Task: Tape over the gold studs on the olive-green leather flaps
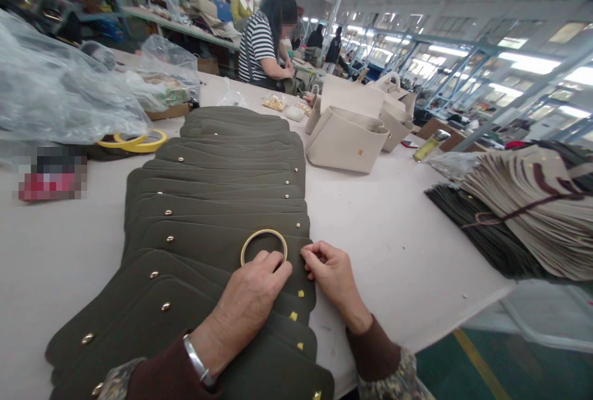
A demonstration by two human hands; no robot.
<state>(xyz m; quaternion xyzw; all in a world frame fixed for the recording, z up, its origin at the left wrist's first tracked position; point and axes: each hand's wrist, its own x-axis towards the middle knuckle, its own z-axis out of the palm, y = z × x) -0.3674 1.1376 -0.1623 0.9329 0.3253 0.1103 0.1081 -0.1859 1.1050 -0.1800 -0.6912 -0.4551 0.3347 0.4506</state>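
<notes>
Dark olive panels (222, 236) with rounded corners lie overlapped in a long row across the table, most with a gold stud (170, 239) near the left end. Small yellow tape pieces (293, 316) stick to the right ends of the nearer ones. My left hand (245, 307) rests over the panels, its fingers closed on the near side of a thin roll of yellow tape (264, 233), which is tilted up. At the right end of one panel, my right hand (332, 273) is closed in a pinch; whatever is between its fingertips is too small to make out.
Beige bags (343, 141) stand beyond the row. Yellow tape rolls (139, 142) and plastic wrapping (60, 85) lie to the left. At right are a bottle (430, 145) and tied stacks of beige pieces (542, 202). A person in stripes (264, 48) works across the table.
</notes>
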